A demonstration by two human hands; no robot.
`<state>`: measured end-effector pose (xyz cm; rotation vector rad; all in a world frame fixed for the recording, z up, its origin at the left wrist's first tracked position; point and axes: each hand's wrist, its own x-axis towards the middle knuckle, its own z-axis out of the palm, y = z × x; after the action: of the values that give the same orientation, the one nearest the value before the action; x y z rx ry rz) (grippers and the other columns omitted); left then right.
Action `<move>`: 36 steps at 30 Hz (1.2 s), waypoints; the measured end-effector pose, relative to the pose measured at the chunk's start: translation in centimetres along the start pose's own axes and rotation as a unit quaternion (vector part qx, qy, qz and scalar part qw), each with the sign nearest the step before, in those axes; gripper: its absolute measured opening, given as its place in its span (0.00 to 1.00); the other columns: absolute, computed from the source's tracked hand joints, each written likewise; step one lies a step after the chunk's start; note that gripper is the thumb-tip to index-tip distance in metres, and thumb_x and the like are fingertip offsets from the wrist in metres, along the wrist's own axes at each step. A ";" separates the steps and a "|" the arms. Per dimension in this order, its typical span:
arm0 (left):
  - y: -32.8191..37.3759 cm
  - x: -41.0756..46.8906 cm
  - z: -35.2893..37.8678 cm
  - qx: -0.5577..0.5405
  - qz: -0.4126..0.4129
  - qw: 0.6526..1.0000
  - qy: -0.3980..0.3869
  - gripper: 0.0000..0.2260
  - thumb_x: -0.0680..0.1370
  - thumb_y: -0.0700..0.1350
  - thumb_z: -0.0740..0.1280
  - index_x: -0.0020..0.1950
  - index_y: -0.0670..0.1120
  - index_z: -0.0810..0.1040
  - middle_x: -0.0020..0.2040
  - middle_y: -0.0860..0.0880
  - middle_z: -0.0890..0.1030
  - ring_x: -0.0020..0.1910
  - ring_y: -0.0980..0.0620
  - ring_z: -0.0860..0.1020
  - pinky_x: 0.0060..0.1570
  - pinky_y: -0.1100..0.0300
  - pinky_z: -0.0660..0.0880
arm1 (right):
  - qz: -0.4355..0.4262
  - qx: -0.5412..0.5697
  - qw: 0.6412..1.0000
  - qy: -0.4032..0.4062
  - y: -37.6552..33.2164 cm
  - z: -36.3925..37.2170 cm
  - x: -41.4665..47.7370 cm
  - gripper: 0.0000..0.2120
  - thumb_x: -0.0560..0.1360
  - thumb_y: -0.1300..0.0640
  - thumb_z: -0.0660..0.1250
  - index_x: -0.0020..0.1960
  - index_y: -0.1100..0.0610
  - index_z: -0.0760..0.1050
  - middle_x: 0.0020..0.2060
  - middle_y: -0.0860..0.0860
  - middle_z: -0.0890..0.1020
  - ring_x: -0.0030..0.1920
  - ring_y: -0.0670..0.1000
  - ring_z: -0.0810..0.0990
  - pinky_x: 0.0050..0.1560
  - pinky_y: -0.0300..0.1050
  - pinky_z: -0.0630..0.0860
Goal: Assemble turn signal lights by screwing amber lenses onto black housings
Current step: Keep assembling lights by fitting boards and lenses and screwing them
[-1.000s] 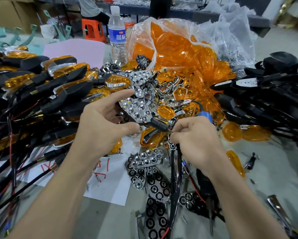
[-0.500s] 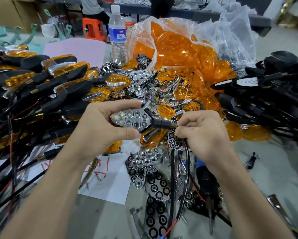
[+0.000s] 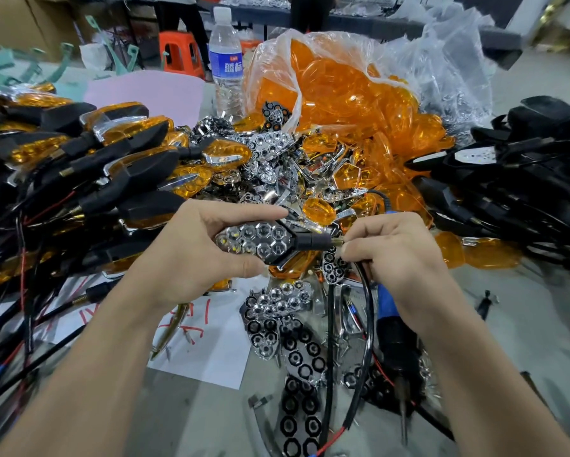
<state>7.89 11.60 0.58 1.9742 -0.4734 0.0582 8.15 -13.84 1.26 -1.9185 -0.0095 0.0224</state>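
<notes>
Black housing (image 3: 260, 242), chrome reflector showing and no amber lens on it, sits at centre, gripped between thumb and fingers of the left hand (image 3: 191, 258). At its 3 o'clock, the right hand (image 3: 399, 255) pinches the wire (image 3: 367, 291) by the stem. Finished lights (image 3: 122, 153) heap at 9 o'clock. Amber lenses (image 3: 336, 90) fill a clear bag (image 3: 277, 61) at 12, and bare housings (image 3: 508, 179) pile at 3. Many units look done and many remain; this one seems to await its lens and screws.

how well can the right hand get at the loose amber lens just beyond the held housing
Probably not yet: the right hand pinches the cable at the housing stem, so its grip is taken. The amber lens lies uncovered atop the pile just past it, so the way looks free once released.
</notes>
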 end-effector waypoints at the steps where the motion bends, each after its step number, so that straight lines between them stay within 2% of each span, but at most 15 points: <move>1: -0.1 0.0 0.0 0.003 -0.001 1.000 -0.006 0.31 0.66 0.36 0.82 0.61 0.66 0.83 0.61 0.67 0.82 0.68 0.68 0.74 0.64 0.69 0.73 | 0.009 0.005 1.000 -0.004 0.0 0.0 0.0 0.10 0.70 0.68 0.73 0.31 0.59 0.81 0.29 0.58 0.74 0.31 0.55 0.69 0.35 0.50 0.69; 2: -0.1 0.0 0.0 0.007 0.001 1.000 -0.010 0.32 0.66 0.36 0.82 0.61 0.66 0.83 0.61 0.67 0.82 0.68 0.68 0.74 0.63 0.69 0.74 | 0.017 0.011 1.000 -0.010 -0.1 -0.1 0.0 0.11 0.70 0.69 0.73 0.31 0.59 0.81 0.29 0.59 0.74 0.31 0.56 0.70 0.35 0.50 0.70; 4: -0.2 -0.1 -0.2 0.018 0.005 1.000 -0.012 0.32 0.66 0.37 0.83 0.62 0.66 0.83 0.62 0.67 0.82 0.68 0.68 0.74 0.63 0.65 0.74 | 0.029 0.037 0.998 -0.029 -0.1 -0.2 -0.1 0.13 0.71 0.70 0.73 0.30 0.59 0.81 0.27 0.59 0.74 0.25 0.52 0.70 0.29 0.42 0.70; 5: -0.2 -0.1 -0.4 0.019 0.007 1.000 -0.014 0.31 0.66 0.39 0.83 0.62 0.66 0.83 0.62 0.67 0.82 0.68 0.68 0.74 0.64 0.62 0.72 | 0.032 0.057 0.997 -0.045 0.0 -0.4 -0.2 0.13 0.71 0.71 0.72 0.30 0.61 0.80 0.25 0.58 0.73 0.21 0.49 0.68 0.24 0.37 0.67; 7: -0.4 -0.1 -0.7 0.008 0.009 1.000 -0.023 0.29 0.66 0.43 0.81 0.63 0.65 0.83 0.63 0.65 0.82 0.69 0.66 0.74 0.66 0.56 0.68 | 0.034 0.086 0.992 -0.080 -0.1 -0.6 -0.3 0.10 0.73 0.70 0.72 0.33 0.66 0.78 0.24 0.59 0.73 0.16 0.47 0.66 0.19 0.34 0.63; 10: -0.7 -0.1 -0.9 -0.010 0.010 0.999 -0.039 0.29 0.66 0.43 0.81 0.63 0.65 0.83 0.65 0.63 0.82 0.70 0.62 0.75 0.68 0.53 0.68 | 0.033 0.090 0.989 -0.108 0.0 -0.9 -0.4 0.10 0.73 0.67 0.73 0.34 0.64 0.78 0.27 0.62 0.75 0.16 0.49 0.66 0.19 0.35 0.61; 13: -0.9 0.0 -0.9 -0.033 0.009 0.998 -0.048 0.29 0.66 0.41 0.81 0.63 0.63 0.84 0.65 0.61 0.82 0.70 0.59 0.76 0.67 0.56 0.71 | 0.022 0.077 0.991 -0.107 0.1 -0.8 -0.4 0.12 0.74 0.65 0.73 0.33 0.59 0.79 0.27 0.63 0.76 0.17 0.50 0.68 0.20 0.37 0.62; 16: -1.1 0.0 -0.9 -0.052 0.008 0.997 -0.049 0.28 0.66 0.41 0.81 0.62 0.61 0.85 0.65 0.59 0.83 0.70 0.57 0.76 0.66 0.56 0.73 | 0.004 0.062 0.994 -0.091 -0.1 -0.4 -0.5 0.04 0.75 0.64 0.73 0.44 0.57 0.83 0.23 0.59 0.75 0.18 0.50 0.69 0.20 0.36 0.63; 18: -1.1 0.0 -0.9 -0.058 0.008 0.997 -0.049 0.27 0.65 0.42 0.81 0.62 0.61 0.85 0.65 0.58 0.83 0.71 0.58 0.76 0.68 0.51 0.69 | 0.000 0.057 0.993 -0.104 -0.2 -0.4 -0.6 0.07 0.76 0.64 0.72 0.53 0.56 0.83 0.27 0.61 0.77 0.19 0.50 0.70 0.20 0.37 0.65; 20: -0.9 0.1 -0.6 -0.070 0.008 0.996 -0.051 0.27 0.66 0.43 0.81 0.62 0.62 0.84 0.65 0.59 0.83 0.71 0.59 0.74 0.69 0.50 0.66 | -0.010 0.074 0.988 -0.133 -0.2 -0.6 -0.7 0.06 0.78 0.64 0.70 0.53 0.58 0.85 0.30 0.61 0.78 0.20 0.49 0.72 0.21 0.36 0.65; 24: -0.5 0.3 0.5 -0.066 -0.002 0.997 -0.048 0.29 0.67 0.38 0.77 0.63 0.63 0.84 0.65 0.60 0.83 0.71 0.61 0.74 0.70 0.46 0.67 | -0.020 0.093 0.981 -0.168 -0.1 -0.6 -0.8 0.08 0.80 0.62 0.70 0.52 0.57 0.87 0.29 0.56 0.79 0.23 0.50 0.72 0.22 0.37 0.68; 28: -0.8 0.5 1.0 -0.076 0.009 0.997 -0.001 0.31 0.68 0.46 0.80 0.69 0.63 0.79 0.67 0.60 0.81 0.71 0.63 0.73 0.68 0.52 0.67 | -0.017 0.124 0.987 -0.098 0.0 0.1 -0.6 0.08 0.80 0.62 0.69 0.47 0.59 0.87 0.27 0.53 0.79 0.25 0.49 0.71 0.23 0.37 0.68; 30: -1.2 0.6 0.7 -0.122 0.019 0.991 0.049 0.32 0.67 0.50 0.81 0.70 0.59 0.79 0.67 0.57 0.81 0.71 0.61 0.74 0.65 0.59 0.73 | -0.016 0.144 0.987 -0.075 0.1 0.2 -0.6 0.10 0.81 0.62 0.68 0.44 0.63 0.86 0.26 0.54 0.78 0.24 0.48 0.70 0.23 0.36 0.67; 33: -1.7 0.6 0.2 -0.145 0.038 0.982 0.115 0.30 0.66 0.46 0.81 0.68 0.55 0.82 0.66 0.55 0.83 0.69 0.55 0.78 0.66 0.65 0.74 | -0.009 0.169 0.983 -0.070 0.1 0.2 -0.5 0.09 0.81 0.63 0.67 0.47 0.63 0.85 0.26 0.54 0.77 0.24 0.47 0.69 0.23 0.36 0.66; 36: -1.3 0.3 -0.1 -0.082 0.046 0.990 0.107 0.32 0.64 0.45 0.83 0.66 0.60 0.82 0.65 0.59 0.83 0.69 0.59 0.77 0.62 0.64 0.78 | -0.008 0.165 0.984 -0.071 0.2 0.2 -0.5 0.10 0.81 0.62 0.67 0.45 0.64 0.85 0.26 0.53 0.77 0.24 0.48 0.69 0.23 0.36 0.66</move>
<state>8.67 12.11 -0.45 1.7619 -0.4152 0.2779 7.67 -13.72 1.00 -1.5821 -0.1110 0.1424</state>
